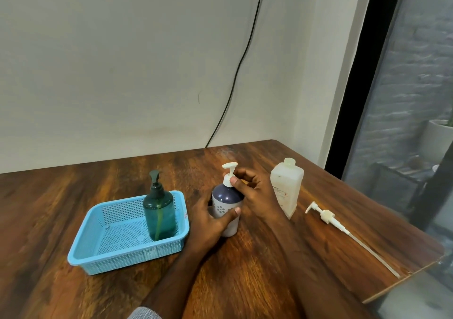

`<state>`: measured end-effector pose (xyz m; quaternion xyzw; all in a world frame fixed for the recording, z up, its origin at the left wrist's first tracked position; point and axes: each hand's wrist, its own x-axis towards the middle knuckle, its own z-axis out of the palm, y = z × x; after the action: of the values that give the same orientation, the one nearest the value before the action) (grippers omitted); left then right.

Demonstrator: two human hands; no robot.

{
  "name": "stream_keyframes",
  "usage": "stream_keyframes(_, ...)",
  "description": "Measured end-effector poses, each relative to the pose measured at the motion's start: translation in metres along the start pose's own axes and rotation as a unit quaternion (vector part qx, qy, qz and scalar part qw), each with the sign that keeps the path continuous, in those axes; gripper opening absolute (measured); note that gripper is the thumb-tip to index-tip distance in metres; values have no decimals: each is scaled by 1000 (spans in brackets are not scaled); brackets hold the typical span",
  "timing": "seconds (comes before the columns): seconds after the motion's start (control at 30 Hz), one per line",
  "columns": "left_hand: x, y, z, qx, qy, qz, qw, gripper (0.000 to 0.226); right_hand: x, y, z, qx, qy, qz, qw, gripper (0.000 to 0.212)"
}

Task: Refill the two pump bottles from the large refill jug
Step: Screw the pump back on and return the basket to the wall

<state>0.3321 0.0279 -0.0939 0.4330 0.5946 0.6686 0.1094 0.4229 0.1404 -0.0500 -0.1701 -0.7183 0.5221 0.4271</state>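
The left hand [208, 217] wraps round the body of the navy-and-white pump bottle [226, 208], thumb across its front, while the right hand [255, 191] pinches the white pump collar [229, 180] from above. Just beyond the right hand stands the refill jug [285, 187]; left of the left hand, the green pump bottle [159, 208] stands in a blue basket [117, 252].

A round plastic pump bottle [226, 210] is navy above, pale lilac below, with white flower dots — its pump white. The tall green translucent bottle [159, 210] stands in a sky-blue perforated basket [98, 257]; the wooden table [257, 269] shows streaked reddish-brown grain.
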Motion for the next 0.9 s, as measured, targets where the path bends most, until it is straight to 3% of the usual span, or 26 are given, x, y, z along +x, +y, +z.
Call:
stream_keyframes(0.47,5,-11,0,10,-55,-7,998,58,-4,12,-11,3,28,-23,999,18)
stream_keyframes(0.8,5,-9,-1,-6,-71,8,997,56,0,-5,-35,11,-103,14,994,25)
stream_keyframes(0.9,5,-9,0,-16,-72,-5,997,57,1,-6,-33,-31,-78,19,996,27)
